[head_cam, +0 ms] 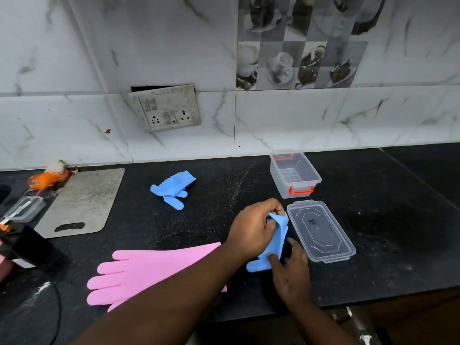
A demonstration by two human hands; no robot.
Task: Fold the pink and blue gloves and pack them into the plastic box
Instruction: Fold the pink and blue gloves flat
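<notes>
A blue glove point(275, 242) is held just above the black counter, near its front edge. My left hand point(254, 227) grips the glove's upper end, fingers curled round it. My right hand point(291, 267) pinches its lower part with the thumb on top. A second blue glove point(171, 189) lies crumpled farther back on the counter. A pink glove point(144, 270) lies flat under my left forearm, fingers pointing left. The clear plastic box point(295, 174) with orange handles stands open and empty at the back right. Its clear lid point(321, 230) lies flat beside my hands.
A grey cutting board point(84, 202) lies at the left, with a small clear container point(23, 209) and an orange object point(47, 178) beyond it. A dark object point(22, 245) sits at the far left edge. A socket plate point(165, 107) is on the tiled wall.
</notes>
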